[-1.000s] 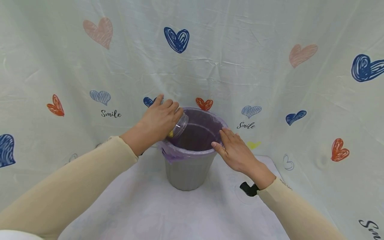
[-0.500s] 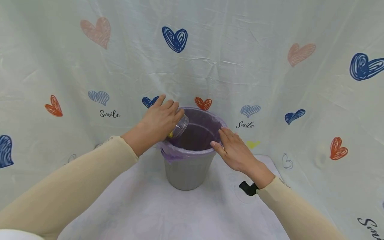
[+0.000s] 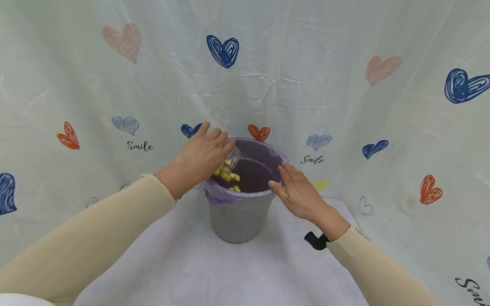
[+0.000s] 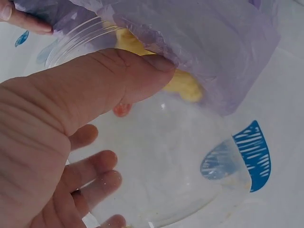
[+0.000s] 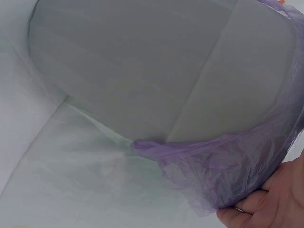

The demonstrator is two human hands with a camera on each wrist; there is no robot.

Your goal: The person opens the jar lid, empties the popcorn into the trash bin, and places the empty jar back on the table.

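My left hand (image 3: pixel 200 155) grips a clear jar (image 3: pixel 234 159) tipped over the left rim of a grey bin (image 3: pixel 239 221). Yellow lumpy pieces (image 3: pixel 229 175) spill from the jar's mouth into the bin. In the left wrist view, the thumb (image 4: pixel 118 76) lies across the clear jar (image 4: pixel 161 161), with the other fingers seen through its wall. A purple bin liner (image 3: pixel 220 197) folds over the rim and partly covers the yellow pieces (image 4: pixel 185 85) there. My right hand (image 3: pixel 300 191) rests on the right rim with fingers extended; its fingertips touch the liner (image 5: pixel 218 166) in the right wrist view.
The bin stands on a white-covered surface (image 3: pixel 229 276). Close behind and to the sides hangs a pale curtain (image 3: pixel 268 102) printed with hearts and "Smile". A black strap piece (image 3: pixel 315 241) shows at the right wrist.
Yellow pieces have slid out of the tipped jar and now drop into the bin; earlier only a little yellow showed in the jar. Both hands stay nearly in place.
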